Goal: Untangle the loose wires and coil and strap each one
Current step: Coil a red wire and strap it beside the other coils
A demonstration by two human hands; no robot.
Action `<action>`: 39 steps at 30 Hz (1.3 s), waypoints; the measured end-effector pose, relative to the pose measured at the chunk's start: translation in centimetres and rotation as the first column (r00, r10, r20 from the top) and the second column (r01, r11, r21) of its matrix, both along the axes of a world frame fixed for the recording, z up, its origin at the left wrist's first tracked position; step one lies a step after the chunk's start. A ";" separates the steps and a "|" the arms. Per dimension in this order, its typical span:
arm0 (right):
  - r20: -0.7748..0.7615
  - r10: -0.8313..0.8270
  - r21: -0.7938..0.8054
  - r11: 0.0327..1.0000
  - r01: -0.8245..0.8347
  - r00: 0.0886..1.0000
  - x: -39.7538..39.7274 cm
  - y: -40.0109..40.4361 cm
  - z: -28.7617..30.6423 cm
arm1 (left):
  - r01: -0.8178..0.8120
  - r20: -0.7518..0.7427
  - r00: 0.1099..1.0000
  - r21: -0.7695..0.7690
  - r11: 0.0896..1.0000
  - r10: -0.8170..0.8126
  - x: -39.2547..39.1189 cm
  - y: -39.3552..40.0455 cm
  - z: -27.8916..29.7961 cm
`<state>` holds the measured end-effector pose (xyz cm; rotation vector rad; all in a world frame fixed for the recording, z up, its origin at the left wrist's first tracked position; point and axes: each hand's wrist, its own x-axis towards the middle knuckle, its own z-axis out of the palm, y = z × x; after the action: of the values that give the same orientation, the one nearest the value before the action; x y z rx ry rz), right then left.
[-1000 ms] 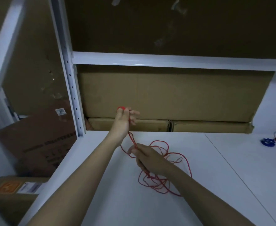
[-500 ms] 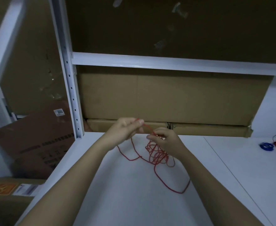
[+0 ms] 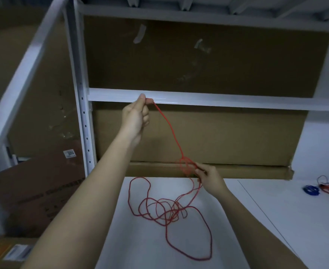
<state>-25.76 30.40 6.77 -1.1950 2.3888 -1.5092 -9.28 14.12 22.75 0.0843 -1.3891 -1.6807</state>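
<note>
Above table, both hands pinch red wire [image 3: 169, 129].

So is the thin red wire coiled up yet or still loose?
Loose: the thin red wire sprawls in uneven loops on the white table.

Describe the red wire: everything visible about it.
The thin red wire looks flexible and plastic-coated. One end is pinched in the raised left hand; a taut stretch slants down to a small knotted cluster at the right hand, whose fingers pinch it. The rest lies in loose, overlapping loops on the white tabletop, still tangled and unstrapped.
</note>
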 end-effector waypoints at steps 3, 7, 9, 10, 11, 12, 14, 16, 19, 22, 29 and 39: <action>-0.064 0.018 0.305 0.952 0.002 0.998 -0.7 0.2 0.5 | -0.038 0.050 0.998 -0.109 0.993 0.044 -0.3 0.3 0.3; -0.136 -0.027 0.084 0.996 0.038 0.990 0.4 -1.4 5.0 | -0.068 0.115 0.989 -0.219 0.973 0.095 -1.2 1.1 0.3; -0.119 0.042 -0.079 0.996 -0.051 0.992 1.8 -2.5 7.1 | -0.052 0.120 0.989 -0.242 0.969 0.083 -1.6 1.5 0.5; -0.099 0.086 -0.083 0.992 -0.094 0.991 2.5 -3.0 7.7 | -0.040 0.115 0.991 -0.243 0.969 0.070 -1.7 1.7 0.6; -0.066 0.130 -0.063 0.989 -0.134 0.989 3.2 -3.4 8.1 | -0.030 0.113 0.992 -0.243 0.970 0.058 -1.8 1.8 0.8; -0.039 0.165 -0.046 0.985 -0.167 0.986 3.6 -3.9 8.2 | -0.025 0.113 0.992 -0.244 0.969 0.054 -1.8 2.0 0.8; -0.014 0.169 -0.134 0.976 -0.169 0.986 3.9 -4.6 8.0 | -0.029 0.114 0.992 -0.239 0.971 0.058 -1.6 2.0 0.7; 0.117 0.126 -0.341 0.937 -0.079 0.985 3.6 -5.0 8.0 | -0.014 0.145 0.988 -0.216 0.976 0.046 -1.0 1.5 0.2; 0.173 0.034 -0.420 0.906 0.042 0.984 2.7 -5.4 8.3 | 0.298 0.237 0.926 0.013 0.954 -0.293 0.8 0.8 -0.9; -0.146 0.021 0.054 0.998 -0.014 0.989 2.8 -5.4 6.9 | 0.587 -0.007 0.797 0.245 0.771 -0.605 1.9 1.0 -1.2; -0.653 0.362 0.227 0.931 -0.285 0.665 8.4 -4.2 2.4 | -0.055 0.319 0.907 -0.555 0.830 0.274 0.0 0.7 -6.4; 0.118 0.496 -0.066 0.868 -0.492 0.860 5.2 -1.0 2.3 | 0.325 0.405 0.698 -0.914 0.242 0.591 2.7 -0.9 -12.6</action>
<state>-20.59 29.35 9.07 -1.5134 1.7832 -1.4024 -6.57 13.25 10.10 0.1538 -2.7412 -0.2033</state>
